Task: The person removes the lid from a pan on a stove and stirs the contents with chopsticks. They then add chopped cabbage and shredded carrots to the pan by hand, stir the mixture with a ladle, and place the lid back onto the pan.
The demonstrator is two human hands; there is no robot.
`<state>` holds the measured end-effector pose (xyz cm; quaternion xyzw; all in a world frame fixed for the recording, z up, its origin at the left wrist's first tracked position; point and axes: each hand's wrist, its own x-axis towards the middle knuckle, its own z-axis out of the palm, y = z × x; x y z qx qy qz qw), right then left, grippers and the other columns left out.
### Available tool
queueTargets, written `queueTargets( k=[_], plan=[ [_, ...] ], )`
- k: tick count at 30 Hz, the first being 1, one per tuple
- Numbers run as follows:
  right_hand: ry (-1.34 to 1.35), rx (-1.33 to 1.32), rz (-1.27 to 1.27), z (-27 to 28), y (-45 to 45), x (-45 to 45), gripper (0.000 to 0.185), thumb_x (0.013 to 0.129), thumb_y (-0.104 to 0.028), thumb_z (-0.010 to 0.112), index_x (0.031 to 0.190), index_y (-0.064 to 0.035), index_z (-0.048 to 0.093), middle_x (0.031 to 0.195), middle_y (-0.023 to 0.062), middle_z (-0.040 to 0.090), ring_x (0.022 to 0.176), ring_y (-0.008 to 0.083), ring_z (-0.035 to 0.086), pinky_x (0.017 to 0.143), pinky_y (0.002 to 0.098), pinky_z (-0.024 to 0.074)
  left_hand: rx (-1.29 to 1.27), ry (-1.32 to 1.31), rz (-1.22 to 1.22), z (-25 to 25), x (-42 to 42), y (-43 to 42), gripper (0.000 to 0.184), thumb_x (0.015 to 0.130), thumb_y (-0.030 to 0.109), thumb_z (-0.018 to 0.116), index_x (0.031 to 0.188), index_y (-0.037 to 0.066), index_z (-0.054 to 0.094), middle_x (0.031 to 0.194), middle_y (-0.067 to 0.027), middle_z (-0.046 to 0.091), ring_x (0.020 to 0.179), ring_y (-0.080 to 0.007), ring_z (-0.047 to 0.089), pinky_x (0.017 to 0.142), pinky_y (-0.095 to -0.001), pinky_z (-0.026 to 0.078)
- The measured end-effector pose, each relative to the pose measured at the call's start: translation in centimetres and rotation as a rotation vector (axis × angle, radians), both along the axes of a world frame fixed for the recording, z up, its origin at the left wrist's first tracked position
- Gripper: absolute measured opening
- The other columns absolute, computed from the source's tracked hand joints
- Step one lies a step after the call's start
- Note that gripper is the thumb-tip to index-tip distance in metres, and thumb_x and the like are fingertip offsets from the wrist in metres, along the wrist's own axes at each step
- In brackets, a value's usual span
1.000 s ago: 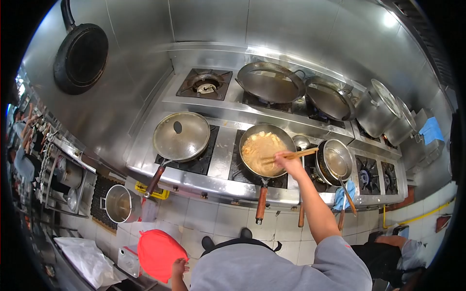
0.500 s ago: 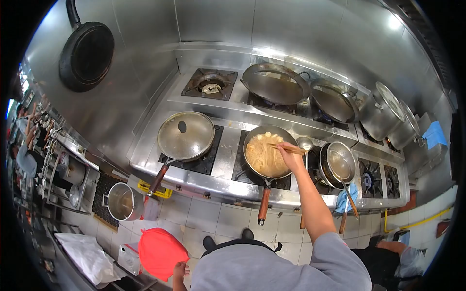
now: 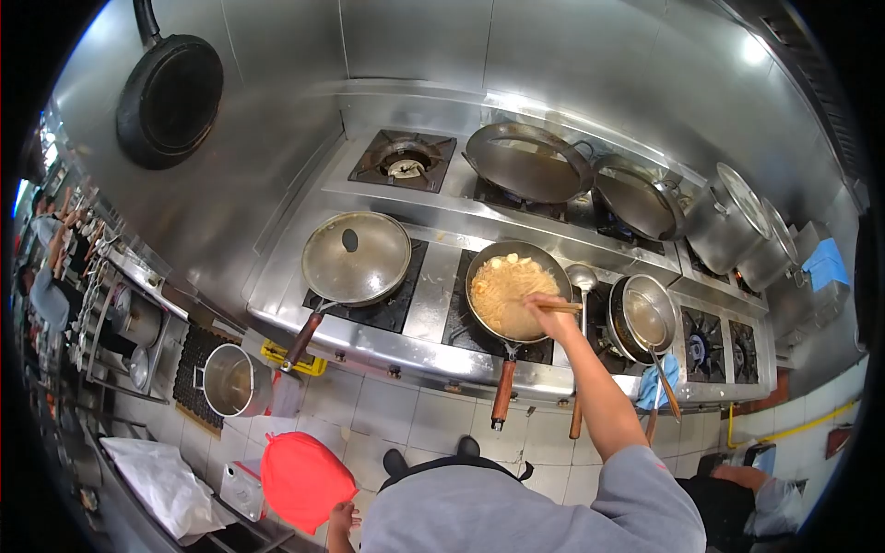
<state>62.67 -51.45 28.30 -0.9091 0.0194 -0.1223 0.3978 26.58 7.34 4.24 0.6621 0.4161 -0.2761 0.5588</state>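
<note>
Stainless steel on the walls (image 3: 415,46) and across the stove (image 3: 424,304), with splashes and smears near the front burners. High on the left, a black pan (image 3: 171,101), hung bottom outward; below, a pale tiled floor (image 3: 383,415). In the back row, two wide dark woks (image 3: 530,170), then tall steel pots (image 3: 724,226). At the front left, a lidded pan (image 3: 358,263); to its right, on a front burner, the wooden-handled frying pan (image 3: 548,260), full of pale tan food (image 3: 505,293).

Right hand (image 3: 553,320): pinching chopsticks (image 3: 562,306) at the pan's right side, tips out of sight. Left hand (image 3: 342,518): low, close beside a red cover (image 3: 307,484); impossible to tell whether spread or closed.

Compared with half a second ago: right hand lower, nearer the pan's front edge; chopsticks, then visible reaching leftward over the food, now showing mainly at the rear end.
</note>
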Motion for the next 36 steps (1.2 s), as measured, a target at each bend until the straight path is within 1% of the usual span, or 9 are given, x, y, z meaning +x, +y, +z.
queueTargets(
  k=[4, 7, 12, 14, 22, 24, 28, 34, 36],
  plan=[
    [0.225, 0.272, 0.269, -0.1, -1.5, -0.6, 0.009, 0.081, -0.010, 0.061, 0.087, -0.0049, 0.065, 0.081, 0.0007, 0.063, 0.072, 0.0097, 0.056, 0.065, 0.0247, 0.0460, 0.004, -0.013, -0.010, -0.2, -0.4, 0.4, 0.023, 0.089, 0.024, 0.049, 0.106, 0.008, 0.051, 0.080, -0.0077, 0.059, 0.052, -0.0195, 0.057, 0.043, -0.0301, 0.047],
    [0.131, -0.055, -0.114, 1.8, -3.8, -0.1, 0.008, 0.080, -0.007, 0.061, 0.086, -0.0035, 0.064, 0.080, 0.0049, 0.065, 0.072, 0.0122, 0.060, 0.066, 0.0254, 0.0473, 0.005, -0.008, 0.011, 0.1, 0.5, 0.3, 0.024, 0.088, 0.023, 0.049, 0.107, 0.008, 0.051, 0.081, -0.0078, 0.060, 0.052, -0.0192, 0.058, 0.043, -0.0300, 0.047],
    [-0.045, -0.109, 0.082, -2.0, -2.4, 0.5, 0.008, 0.081, -0.007, 0.061, 0.088, -0.0025, 0.064, 0.080, 0.0060, 0.064, 0.069, 0.0129, 0.061, 0.063, 0.0249, 0.0489, 0.029, -0.026, 0.016, 1.5, 2.0, -0.6, 0.027, 0.087, 0.023, 0.051, 0.109, 0.007, 0.051, 0.082, -0.0081, 0.060, 0.053, -0.0189, 0.058, 0.044, -0.0298, 0.047],
    [0.398, 0.439, 0.144, 1.0, -1.1, 0.0, 0.009, 0.082, -0.010, 0.062, 0.088, -0.0031, 0.063, 0.079, 0.0054, 0.064, 0.068, 0.0115, 0.060, 0.061, 0.0238, 0.0489, -0.004, -0.033, 0.007, 1.6, 2.1, -0.7, 0.028, 0.087, 0.022, 0.051, 0.110, 0.005, 0.052, 0.082, -0.0083, 0.060, 0.053, -0.0191, 0.058, 0.044, -0.0302, 0.048],
    [-0.093, 0.237, -0.275, -3.4, -2.5, 6.5, 0.011, 0.081, -0.014, 0.061, 0.087, -0.0063, 0.065, 0.078, 0.0045, 0.065, 0.072, 0.0143, 0.060, 0.067, 0.0294, 0.0473, 0.042, 0.011, -0.023, 2.2, 1.3, -0.4, 0.027, 0.088, 0.021, 0.049, 0.109, 0.004, 0.051, 0.081, -0.0084, 0.060, 0.053, -0.0195, 0.058, 0.045, -0.0307, 0.048],
    [-0.040, 0.064, 0.000, -3.4, 0.0, 6.4, 0.008, 0.083, -0.012, 0.059, 0.084, -0.0053, 0.063, 0.077, 0.0012, 0.063, 0.068, 0.0096, 0.057, 0.062, 0.0229, 0.0452, 0.043, 0.020, 0.001, 2.3, 1.1, -0.1, 0.026, 0.088, 0.020, 0.049, 0.109, 0.004, 0.051, 0.080, -0.0085, 0.060, 0.053, -0.0195, 0.058, 0.045, -0.0307, 0.048],
    [0.487, 0.509, 0.119, 1.6, 0.0, 4.8, 0.012, 0.082, -0.015, 0.061, 0.086, -0.0040, 0.064, 0.083, 0.0028, 0.066, 0.072, 0.0128, 0.062, 0.062, 0.0242, 0.0470, 0.034, 0.036, 0.055, 2.2, 0.6, 0.2, 0.025, 0.089, 0.021, 0.048, 0.108, 0.005, 0.051, 0.081, -0.0082, 0.060, 0.052, -0.0193, 0.058, 0.045, -0.0309, 0.048],
    [0.097, -0.184, -0.231, 0.5, -1.9, 5.2, 0.013, 0.079, -0.012, 0.063, 0.087, -0.0018, 0.063, 0.078, 0.0079, 0.066, 0.071, 0.0157, 0.063, 0.063, 0.0289, 0.0488, 0.048, 0.057, 0.043, 2.3, 0.4, -0.1, 0.025, 0.090, 0.023, 0.049, 0.108, 0.006, 0.051, 0.080, -0.0075, 0.060, 0.053, -0.0190, 0.058, 0.045, -0.0302, 0.047],
    [0.068, -0.032, 0.116, -1.5, -1.1, 4.8, 0.013, 0.079, -0.011, 0.063, 0.089, -0.0020, 0.063, 0.079, 0.0068, 0.065, 0.070, 0.0152, 0.062, 0.063, 0.0290, 0.0489, 0.051, 0.061, 0.038, 2.4, 0.5, -0.2, 0.025, 0.090, 0.023, 0.049, 0.108, 0.006, 0.051, 0.080, -0.0074, 0.060, 0.053, -0.0190, 0.058, 0.044, -0.0301, 0.047]
  ],
)
